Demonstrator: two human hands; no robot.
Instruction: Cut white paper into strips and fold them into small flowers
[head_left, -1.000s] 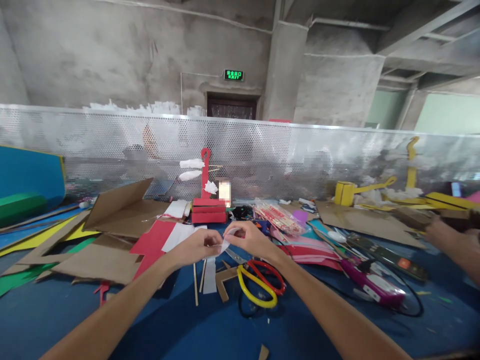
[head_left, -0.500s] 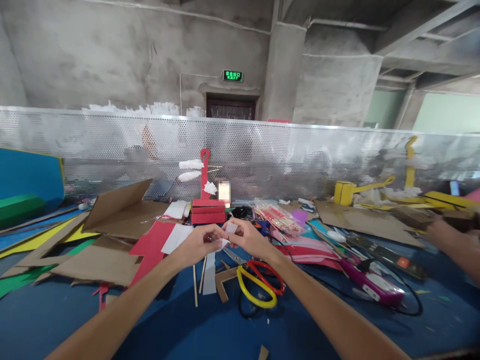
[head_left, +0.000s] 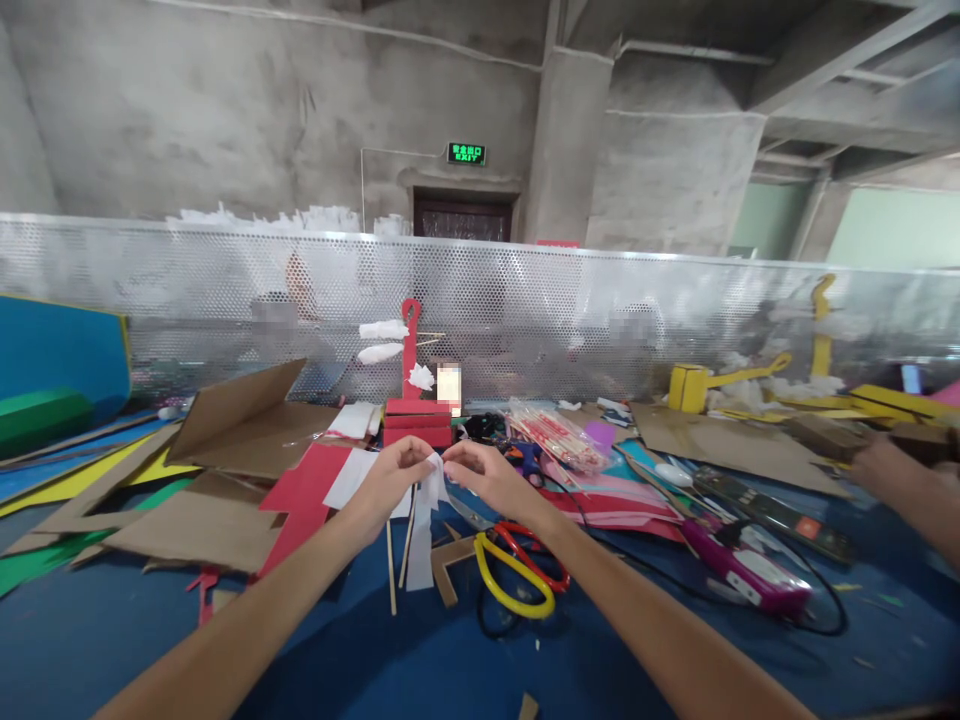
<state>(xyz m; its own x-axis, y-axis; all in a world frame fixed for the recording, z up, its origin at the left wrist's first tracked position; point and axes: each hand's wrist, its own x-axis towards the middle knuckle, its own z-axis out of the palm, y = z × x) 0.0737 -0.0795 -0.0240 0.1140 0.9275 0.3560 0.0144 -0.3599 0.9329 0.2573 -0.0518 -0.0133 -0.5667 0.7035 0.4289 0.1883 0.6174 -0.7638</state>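
At the centre, my left hand pinches a small piece of white paper that hangs down between my hands. My right hand has its bent fingertips on the other side of the same paper. Below them a white paper strip lies on the blue table, beside thin wooden sticks. Scissors with red and yellow handles rest just right of the strip, next to an L-shaped cardboard piece. Behind my hands stands a red box with an upright hooked piece and white tufts.
Cardboard and red card lie left. A bag of sticks, a purple power strip with a black cable, and another person's hand are right. A perforated metal screen stands behind.
My hands have shifted slightly, and the fingertips have moved a little apart from their overlapped pose. The white paper now hangs lower between them.
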